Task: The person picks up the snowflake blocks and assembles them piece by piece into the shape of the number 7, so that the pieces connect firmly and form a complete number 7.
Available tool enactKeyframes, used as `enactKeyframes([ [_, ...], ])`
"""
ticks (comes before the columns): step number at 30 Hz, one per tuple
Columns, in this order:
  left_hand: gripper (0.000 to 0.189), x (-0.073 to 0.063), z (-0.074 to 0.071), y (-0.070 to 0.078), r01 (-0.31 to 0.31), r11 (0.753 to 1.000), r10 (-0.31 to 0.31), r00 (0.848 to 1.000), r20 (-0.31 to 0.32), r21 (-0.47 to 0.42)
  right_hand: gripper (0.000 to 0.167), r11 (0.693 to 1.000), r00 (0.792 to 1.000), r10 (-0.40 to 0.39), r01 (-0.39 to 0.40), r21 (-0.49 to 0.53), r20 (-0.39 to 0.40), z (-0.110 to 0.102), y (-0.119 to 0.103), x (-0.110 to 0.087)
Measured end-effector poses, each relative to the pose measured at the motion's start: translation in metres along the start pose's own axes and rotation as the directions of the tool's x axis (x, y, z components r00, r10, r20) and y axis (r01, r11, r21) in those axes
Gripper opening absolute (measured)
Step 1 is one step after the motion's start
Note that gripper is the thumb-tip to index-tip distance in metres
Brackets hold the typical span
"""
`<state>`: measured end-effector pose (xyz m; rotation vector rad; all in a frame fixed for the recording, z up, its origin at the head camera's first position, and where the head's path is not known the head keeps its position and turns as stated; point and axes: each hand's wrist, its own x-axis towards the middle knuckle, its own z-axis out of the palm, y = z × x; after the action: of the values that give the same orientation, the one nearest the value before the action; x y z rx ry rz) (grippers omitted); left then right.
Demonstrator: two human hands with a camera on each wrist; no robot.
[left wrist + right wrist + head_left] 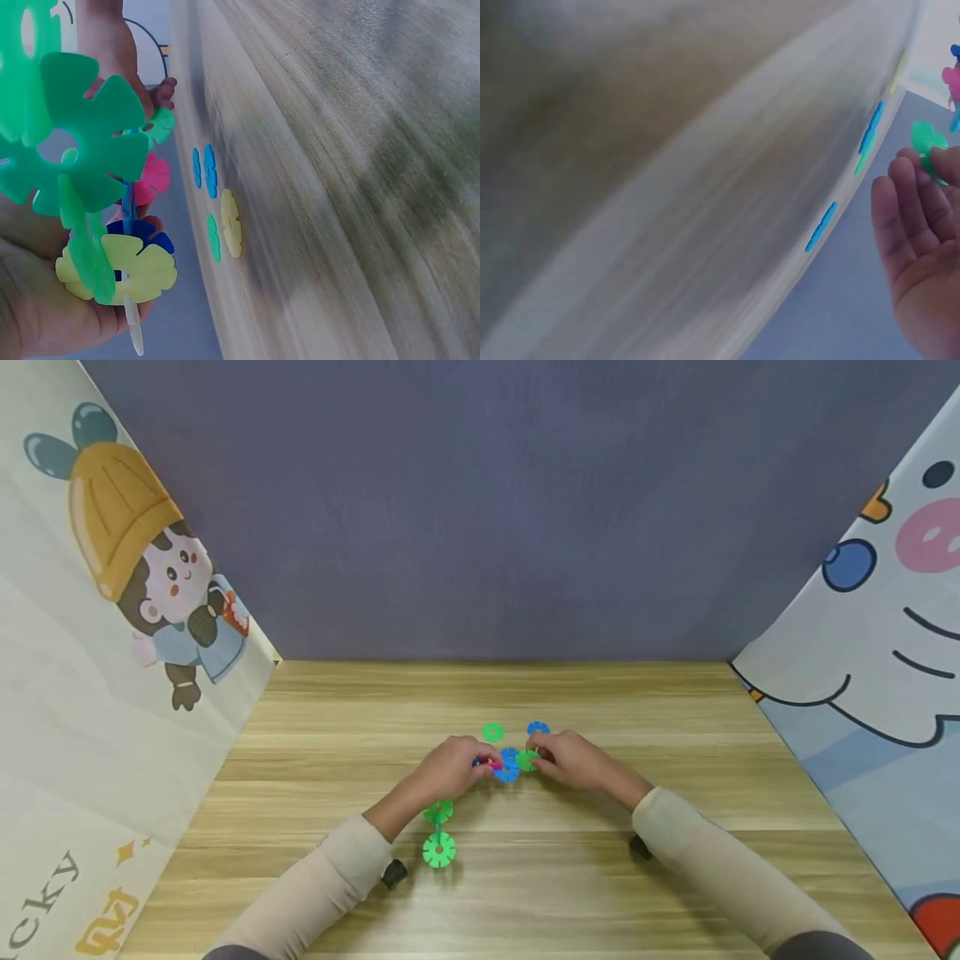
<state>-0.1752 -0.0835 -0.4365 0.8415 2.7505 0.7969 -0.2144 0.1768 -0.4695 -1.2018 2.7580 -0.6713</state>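
My left hand (457, 765) grips a chain of slotted, flower-shaped plastic discs. Green discs (438, 850) hang at its near end, and a yellow disc (150, 271), a dark blue disc (159, 240) and a pink disc (155, 177) follow along it. Opposite, my right hand (572, 760) pinches a single green disc (928, 138) between thumb and finger. That disc (527, 761) is close to the chain's blue disc (507, 770). In the right wrist view the remaining right fingers are loosely bent; part of the left hand hides behind the discs in its own wrist view.
Loose discs lie flat on the wooden table (555, 893): a green one (492, 732), a yellow one (231, 223), and blue ones (537, 727) near the right hand. A grey panel (480, 510) stands behind, with cartoon-printed panels on both sides.
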Motion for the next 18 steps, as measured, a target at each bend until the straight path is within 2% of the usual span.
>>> enactKeyframes([
  [8, 0.014, -0.001, -0.001, -0.001, 0.000, 1.000, 0.000, 1.000, -0.010, -0.005, 0.003, 1.000, 0.999, -0.020, 0.020, 0.007, -0.029, 0.004, -0.005, -0.009],
  [18, 0.013, -0.001, 0.000, 0.000, 0.029, 1.000, -0.029, 1.000, -0.006, -0.004, 0.005, 1.000, 0.998, -0.014, 0.014, 0.001, -0.056, 0.006, -0.009, -0.014],
])
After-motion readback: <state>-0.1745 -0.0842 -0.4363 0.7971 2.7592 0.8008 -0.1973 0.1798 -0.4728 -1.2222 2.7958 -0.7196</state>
